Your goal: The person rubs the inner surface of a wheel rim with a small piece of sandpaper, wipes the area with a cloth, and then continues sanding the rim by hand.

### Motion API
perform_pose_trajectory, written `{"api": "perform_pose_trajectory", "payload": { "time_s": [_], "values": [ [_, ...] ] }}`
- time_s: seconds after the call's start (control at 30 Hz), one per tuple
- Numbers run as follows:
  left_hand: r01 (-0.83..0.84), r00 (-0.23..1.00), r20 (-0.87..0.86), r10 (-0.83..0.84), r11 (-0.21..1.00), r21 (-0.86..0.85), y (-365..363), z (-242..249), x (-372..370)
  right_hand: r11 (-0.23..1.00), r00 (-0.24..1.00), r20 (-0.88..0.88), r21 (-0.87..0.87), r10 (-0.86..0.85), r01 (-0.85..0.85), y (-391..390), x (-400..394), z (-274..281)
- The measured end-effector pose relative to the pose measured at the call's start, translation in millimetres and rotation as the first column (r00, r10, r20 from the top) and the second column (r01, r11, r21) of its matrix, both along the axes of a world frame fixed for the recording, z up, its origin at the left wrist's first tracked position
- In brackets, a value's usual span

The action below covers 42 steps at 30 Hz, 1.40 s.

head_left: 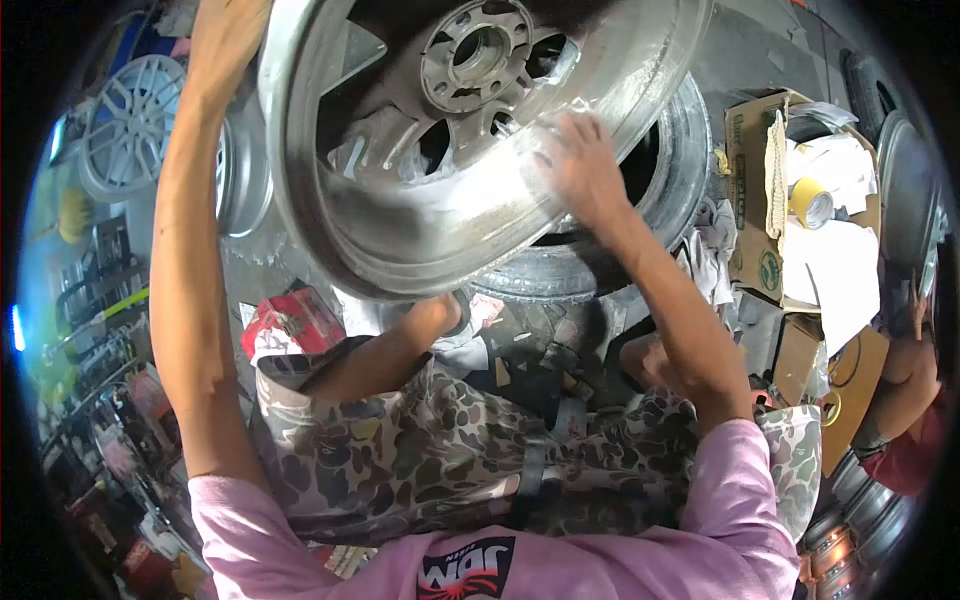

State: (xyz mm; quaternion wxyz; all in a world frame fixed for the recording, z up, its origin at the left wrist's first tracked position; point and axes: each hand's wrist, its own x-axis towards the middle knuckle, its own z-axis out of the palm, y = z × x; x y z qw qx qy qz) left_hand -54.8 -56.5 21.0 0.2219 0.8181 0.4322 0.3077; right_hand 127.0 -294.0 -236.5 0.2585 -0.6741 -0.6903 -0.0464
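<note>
A silver alloy wheel rim [430,235] is tilted up in front of me, its hollow back facing me and the hub with bolt holes near the top. My left hand [232,30] is at the rim's upper left edge, closed on it; the fingers run out of the picture. Inside the barrel, my right hand [580,165] presses down with bent fingers, blurred by motion. Something pale and thin lies under those fingers, too smeared to name. Behind and below the rim, a black tire [690,150] lies on the floor.
On the right stands a cardboard box [752,200] with papers and a yellow tape roll [811,203]. A white multi-spoke wheel [135,125] is at left. Another person's bent knee [908,380] shows at far right. A red package [292,322] and scraps lie near my feet.
</note>
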Motion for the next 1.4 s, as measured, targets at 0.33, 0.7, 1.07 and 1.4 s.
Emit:
{"api": "perform_pose_trajectory", "payload": {
  "time_s": [0.33, 0.7, 1.07, 1.4],
  "values": [
    [0.083, 0.996, 0.031, -0.08, 0.99, -0.113, -28, 8, 3, 0.857, 0.814, -0.522, -0.267, 0.255, -0.44, -15, -112, 1],
    [0.137, 0.988, -0.077, -0.136, 0.991, 0.007, -33, -2, -35, 0.987, 0.983, 0.154, -0.106, -0.103, 0.12, -21, 35, -22],
    [-0.139, 0.941, 0.324, 0.102, 0.986, 0.093, -82, -78, -84, 0.974, 0.921, 0.336, -0.045, -0.196, 0.224, -14, 64, -28],
    [-0.217, 0.942, 0.284, 0.179, 0.971, 0.106, -90, -77, -86, 0.988, 0.95, 0.311, -0.152, 0.034, 0.015, -3, 29, -32]
  ]
}}
